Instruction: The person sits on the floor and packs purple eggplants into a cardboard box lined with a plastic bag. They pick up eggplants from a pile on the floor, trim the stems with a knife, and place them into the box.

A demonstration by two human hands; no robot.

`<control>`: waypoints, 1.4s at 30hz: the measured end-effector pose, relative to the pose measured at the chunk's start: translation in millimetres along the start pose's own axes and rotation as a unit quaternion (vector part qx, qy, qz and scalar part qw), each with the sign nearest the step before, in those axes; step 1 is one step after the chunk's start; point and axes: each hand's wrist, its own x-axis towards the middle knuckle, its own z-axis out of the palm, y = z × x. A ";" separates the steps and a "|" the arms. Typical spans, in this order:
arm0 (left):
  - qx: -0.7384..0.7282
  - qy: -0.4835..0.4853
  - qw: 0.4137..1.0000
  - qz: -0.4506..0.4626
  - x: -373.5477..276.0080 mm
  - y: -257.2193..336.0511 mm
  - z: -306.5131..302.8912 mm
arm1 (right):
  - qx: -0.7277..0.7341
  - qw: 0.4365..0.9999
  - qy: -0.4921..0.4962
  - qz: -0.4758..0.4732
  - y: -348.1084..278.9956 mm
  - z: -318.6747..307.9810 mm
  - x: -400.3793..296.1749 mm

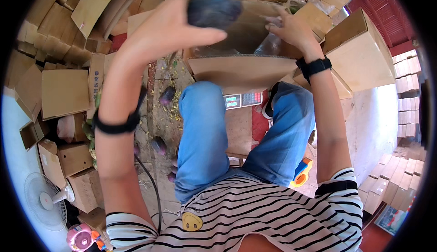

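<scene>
My left hand (191,23) holds a dark, purple-black rounded vegetable (214,7), probably an eggplant, blurred by motion, above the left side of an open cardboard box (242,69). At the box's right side, my right hand (290,28) pinches a clear plastic bag (268,45) that hangs down inside. The bottom of the box is mostly hidden. A digital scale (243,100) with a lit display and keypad shows below the box, between my knees. Purple eggplants (167,95) lie on the floor to the left, one of them (158,145) nearer my left leg.
Open cartons (65,93) and stacked flattened boxes (51,23) line the left and far side. Another open carton (362,57) stands at right. A tape dispenser (302,173) lies by my right thigh. A black cable (153,180) crosses the floor near a white fan (46,200).
</scene>
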 end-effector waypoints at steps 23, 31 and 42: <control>0.358 -0.515 0.760 -0.170 132.1 -119.3 156.4 | 0.799 0.575 -0.079 0.157 90.8 7.4 -42.0; 0.301 -0.535 0.752 -0.240 93.8 -117.6 131.1 | 0.809 0.556 -0.057 0.183 93.6 21.3 -30.0; 0.301 -0.529 0.777 -0.163 80.3 -99.1 122.6 | 0.678 0.719 -0.071 0.135 94.5 -8.1 -21.0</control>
